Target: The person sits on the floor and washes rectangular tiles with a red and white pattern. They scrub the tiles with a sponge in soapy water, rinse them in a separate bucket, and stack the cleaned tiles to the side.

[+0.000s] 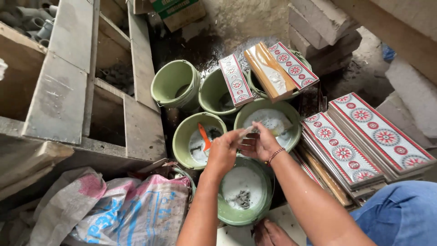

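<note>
Six buckets cluster on the floor, tiles lying across their rims, tile stacks to their right, sacks left.

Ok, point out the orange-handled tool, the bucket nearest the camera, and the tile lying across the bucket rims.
orange-handled tool (204, 136), head view, on its orange handle.
nearest green bucket (227, 217), head view, on its front rim.
patterned tile (235, 80), head view, on its decorated face.

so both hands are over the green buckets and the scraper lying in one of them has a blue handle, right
Not quite. The head view shows the left hand and right hand over the green buckets, but the scraper lying in one has an orange handle, not blue.
</note>
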